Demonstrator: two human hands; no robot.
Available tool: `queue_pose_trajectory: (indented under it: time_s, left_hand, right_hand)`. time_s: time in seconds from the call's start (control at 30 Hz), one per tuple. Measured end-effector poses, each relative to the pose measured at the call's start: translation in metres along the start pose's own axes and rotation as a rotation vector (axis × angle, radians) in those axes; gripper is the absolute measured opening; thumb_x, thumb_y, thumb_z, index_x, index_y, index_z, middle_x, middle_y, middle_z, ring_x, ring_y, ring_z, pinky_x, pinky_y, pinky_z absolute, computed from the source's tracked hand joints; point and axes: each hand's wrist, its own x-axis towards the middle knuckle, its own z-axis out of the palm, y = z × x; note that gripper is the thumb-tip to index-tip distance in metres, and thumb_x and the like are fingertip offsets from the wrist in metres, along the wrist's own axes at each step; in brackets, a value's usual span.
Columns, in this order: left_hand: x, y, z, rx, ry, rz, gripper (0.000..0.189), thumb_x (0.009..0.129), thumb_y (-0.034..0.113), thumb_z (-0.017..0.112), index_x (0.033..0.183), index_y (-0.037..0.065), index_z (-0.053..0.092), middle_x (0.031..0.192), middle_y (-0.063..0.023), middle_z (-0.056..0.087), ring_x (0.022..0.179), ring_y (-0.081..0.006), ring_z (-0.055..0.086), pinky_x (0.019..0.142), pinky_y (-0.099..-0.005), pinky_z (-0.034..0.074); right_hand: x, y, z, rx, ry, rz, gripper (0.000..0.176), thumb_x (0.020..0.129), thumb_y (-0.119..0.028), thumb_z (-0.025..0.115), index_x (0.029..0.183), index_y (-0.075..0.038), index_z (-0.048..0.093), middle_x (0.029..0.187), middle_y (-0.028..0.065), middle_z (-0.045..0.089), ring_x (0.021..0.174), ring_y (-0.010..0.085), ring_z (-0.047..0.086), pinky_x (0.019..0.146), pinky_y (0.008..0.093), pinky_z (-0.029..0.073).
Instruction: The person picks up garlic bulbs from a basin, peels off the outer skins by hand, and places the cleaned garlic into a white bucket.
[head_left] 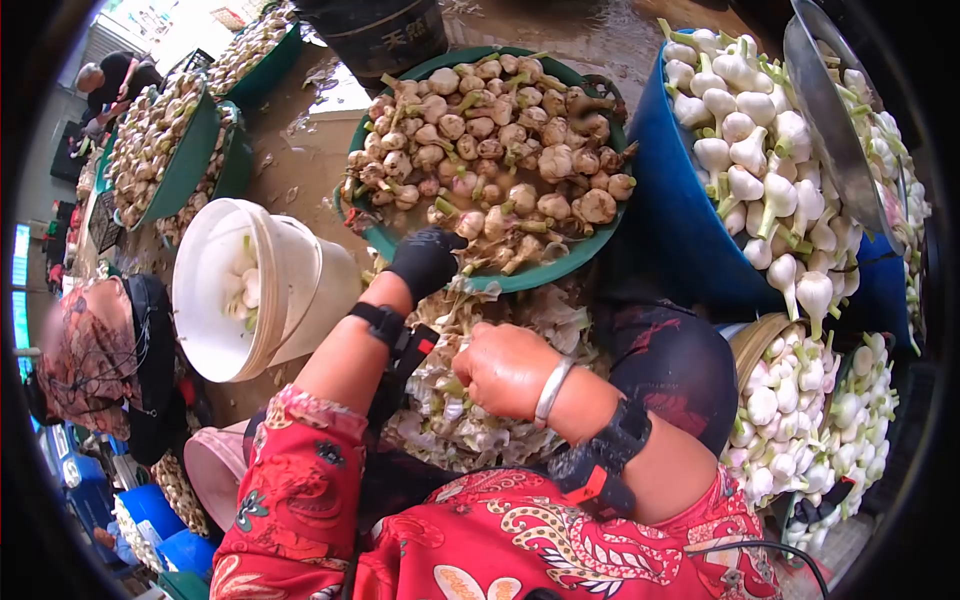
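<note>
My left hand point(427, 262), in a black glove, is at the near rim of a green tub point(560, 268) full of unpeeled garlic bulbs point(470, 130). Its fingers are curled toward the bulbs, and what they hold, if anything, is hidden. Bare and closed, my right hand point(510, 370) hovers just below and to the right, over a heap of garlic skins point(450, 425). Whatever is inside its fingers cannot be made out. Water shows between some bulbs in the tub.
A white bucket point(340, 290) with a few peeled bulbs lies tilted at left. Blue tub point(655, 180) and baskets of white garlic point(780, 400) stand at right. A black bucket point(385, 35) is beyond the green tub. Other people point(90, 345) are at far left.
</note>
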Motion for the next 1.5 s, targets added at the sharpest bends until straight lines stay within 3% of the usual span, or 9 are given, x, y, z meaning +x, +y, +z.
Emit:
queue_pose_trajectory:
  time_s: [0.37, 0.5, 0.63, 0.77, 1.03, 1.23, 1.3, 1.37, 1.5]
  left_hand:
    - [0.031, -0.04, 0.036, 0.062, -0.079, -0.086, 0.024, 0.082, 0.026, 0.063, 0.101, 0.011, 0.066, 0.101, -0.0134, 0.066, 0.094, -0.0306, 0.063, 0.082, -0.0397, 0.05]
    - [-0.032, 0.008, -0.046, -1.21, -0.044, -0.331, 0.028, 0.089, 0.03, 0.063, 0.093, 0.003, 0.063, 0.078, -0.002, 0.063, 0.066, -0.0106, 0.056, 0.061, -0.0256, 0.047]
    - [-0.098, 0.068, -0.101, -1.158, 0.06, -0.072, 0.021, 0.094, 0.026, 0.054, 0.086, 0.006, 0.059, 0.08, 0.0006, 0.053, 0.067, -0.0097, 0.056, 0.062, -0.0236, 0.046]
    - [-0.127, 0.081, -0.113, -1.293, 0.187, -0.211, 0.019, 0.093, 0.022, 0.057, 0.097, 0.004, 0.062, 0.081, -0.0012, 0.06, 0.072, -0.0089, 0.057, 0.063, -0.0217, 0.046]
    - [-0.128, 0.073, -0.106, -1.381, 0.192, -0.122, 0.019, 0.089, 0.013, 0.06, 0.1, -0.002, 0.063, 0.081, -0.0039, 0.063, 0.071, -0.0111, 0.06, 0.064, -0.0257, 0.049]
    - [-0.12, 0.063, -0.092, -0.435, 0.488, 0.117, 0.018, 0.082, 0.001, 0.06, 0.099, 0.002, 0.065, 0.081, -0.0055, 0.064, 0.071, -0.0148, 0.061, 0.067, -0.0314, 0.051]
    - [-0.12, 0.072, -0.094, -0.256, 0.532, 0.276, 0.023, 0.075, 0.0, 0.061, 0.098, 0.002, 0.06, 0.085, -0.0163, 0.061, 0.075, -0.0364, 0.059, 0.067, -0.0352, 0.049]
    - [-0.12, 0.068, -0.085, -0.239, 0.518, 0.354, 0.036, 0.072, -0.002, 0.063, 0.107, 0.002, 0.06, 0.087, -0.0119, 0.062, 0.072, -0.0302, 0.061, 0.065, -0.0331, 0.05]
    - [-0.13, 0.064, -0.095, -1.311, 0.121, -0.192, 0.041, 0.084, 0.001, 0.058, 0.125, 0.002, 0.054, 0.088, -0.0051, 0.061, 0.071, -0.0124, 0.058, 0.06, -0.0258, 0.05]
  right_hand:
    - [-0.001, 0.01, -0.032, -0.003, 0.28, 0.181, 0.033, 0.075, -0.017, 0.063, 0.105, -0.006, 0.057, 0.09, 0.0177, 0.056, 0.086, 0.0365, 0.058, 0.076, 0.0451, 0.048]
    - [0.004, 0.007, -0.036, 0.18, 0.504, 0.209, 0.066, 0.071, -0.013, 0.068, 0.132, -0.007, 0.042, 0.111, 0.0203, 0.052, 0.101, 0.0387, 0.054, 0.088, 0.0426, 0.046]
    - [0.029, 0.011, -0.014, 0.502, 0.72, -0.064, 0.077, 0.065, -0.01, 0.075, 0.134, -0.007, 0.042, 0.113, 0.0189, 0.055, 0.105, 0.0353, 0.056, 0.091, 0.0386, 0.046]
    - [0.025, -0.004, -0.016, 1.129, 0.531, -0.034, 0.062, 0.07, 0.003, 0.075, 0.126, -0.001, 0.05, 0.107, 0.0073, 0.062, 0.091, 0.0117, 0.061, 0.079, 0.0256, 0.052]
    - [0.021, -0.001, -0.02, 1.222, 0.491, -0.083, 0.055, 0.078, 0.0, 0.069, 0.129, 0.001, 0.048, 0.103, 0.0058, 0.062, 0.087, 0.0114, 0.061, 0.077, 0.0253, 0.053]
    - [0.019, 0.008, -0.027, 1.625, -0.052, 0.205, 0.037, 0.092, -0.042, 0.044, 0.094, -0.008, 0.058, 0.074, 0.0065, 0.063, 0.061, 0.0145, 0.06, 0.048, 0.0252, 0.042]
    - [0.013, 0.003, -0.025, 1.681, -0.27, 0.2, 0.035, 0.091, -0.039, 0.045, 0.096, -0.007, 0.058, 0.075, 0.0082, 0.064, 0.06, 0.0155, 0.06, 0.048, 0.026, 0.043]
    - [0.012, 0.009, -0.025, 1.714, -0.35, 0.193, 0.035, 0.091, -0.039, 0.046, 0.096, -0.006, 0.058, 0.077, 0.0096, 0.064, 0.061, 0.0162, 0.061, 0.048, 0.0261, 0.044]
    - [0.011, 0.023, -0.026, 1.73, -0.139, 0.238, 0.04, 0.09, -0.034, 0.048, 0.112, -0.002, 0.053, 0.082, 0.0138, 0.064, 0.067, 0.0195, 0.063, 0.054, 0.0285, 0.05]
